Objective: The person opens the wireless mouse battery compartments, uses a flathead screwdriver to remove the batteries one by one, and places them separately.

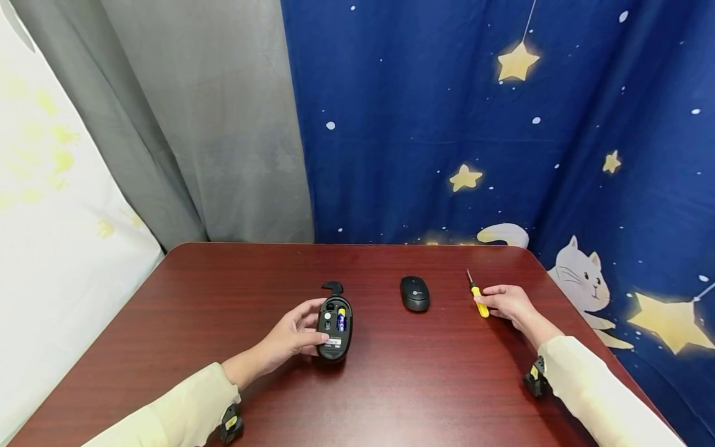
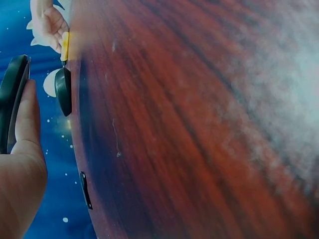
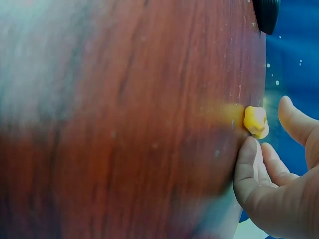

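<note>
Hidden or unclear: the label print on the upturned mouse (image 1: 334,327) is too small to be read; in the left wrist view only its dark edge (image 2: 11,102) is seen, cut off by the frame. The table (image 1: 424,385) is blurred over much of both wrist views.
Screwdriver tip: the thin shaft of the yellow screwdriver (image 1: 478,298) is hard to make out in the head view; in the right wrist view only the yellow handle end (image 3: 256,121) is shown.
Left hand: the left hand (image 1: 293,332) is curled round the left side of the upturned mouse, which is gripped between thumb and fingers and kept on the table, left of centre.
Open compartment: a battery (image 1: 342,319) is seen inside the mouse's underside.
Cover: a small black cover (image 1: 332,287) is laid just behind the mouse.
Right hand: the right hand (image 1: 509,303) is rested on the table with its fingertips (image 3: 247,154) touching the screwdriver handle; the thumb is held apart, and a closed grasp is not shown.
Second mouse: a second black mouse (image 1: 415,293) is set upright between the two hands, apart from both.
</note>
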Tool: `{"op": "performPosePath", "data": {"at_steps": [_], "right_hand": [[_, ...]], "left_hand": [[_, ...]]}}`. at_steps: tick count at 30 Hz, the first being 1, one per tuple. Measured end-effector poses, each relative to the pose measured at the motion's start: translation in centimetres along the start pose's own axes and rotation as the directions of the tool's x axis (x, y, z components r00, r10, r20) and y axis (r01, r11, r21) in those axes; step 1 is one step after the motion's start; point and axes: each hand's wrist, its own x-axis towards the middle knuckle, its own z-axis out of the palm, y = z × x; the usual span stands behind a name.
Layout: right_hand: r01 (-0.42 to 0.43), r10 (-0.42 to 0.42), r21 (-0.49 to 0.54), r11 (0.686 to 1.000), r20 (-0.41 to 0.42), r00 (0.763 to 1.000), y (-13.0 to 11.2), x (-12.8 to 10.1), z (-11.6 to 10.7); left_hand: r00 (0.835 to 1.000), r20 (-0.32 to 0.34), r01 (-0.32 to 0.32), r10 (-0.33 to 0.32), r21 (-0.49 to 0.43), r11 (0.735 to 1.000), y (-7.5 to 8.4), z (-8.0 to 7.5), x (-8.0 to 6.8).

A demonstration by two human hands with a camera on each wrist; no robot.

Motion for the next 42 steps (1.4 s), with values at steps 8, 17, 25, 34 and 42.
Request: {"op": "performPosePath", "data": {"at_steps": [8, 17, 25, 34, 42], "right_hand": [[0.003, -0.005, -0.073, 0.997, -0.023, 1.000, 0.11, 0.09, 0.33], [-0.013, 0.003, -0.133, 0.991, -0.076, 0.997, 0.40, 0.39, 0.67], [-0.010, -0.003, -0.113, 0.994, -0.117, 0.993, 0.55, 0.39, 0.57], [0.036, -0.050, -0.123, 0.992, -0.115, 0.992, 0.61, 0.05, 0.53], [0.022, -0.025, -0.023, 0.999, -0.103, 0.994, 0.75, 0.20, 0.19]], "left_hand": [[1.000, 0.005, -0.002, 0.002, 0.000, 1.000, 0.14, 0.26, 0.18], [1.000, 0.013, -0.007, 0.007, 0.003, 1.000, 0.15, 0.40, 0.10], [1.000, 0.012, -0.006, 0.006, 0.010, 1.000, 0.13, 0.37, 0.07], [1.000, 0.009, -0.008, 0.008, 0.008, 1.000, 0.26, 0.44, -0.02], [1.000, 0.014, -0.011, 0.010, 0.007, 1.000, 0.25, 0.41, -0.04]]}}
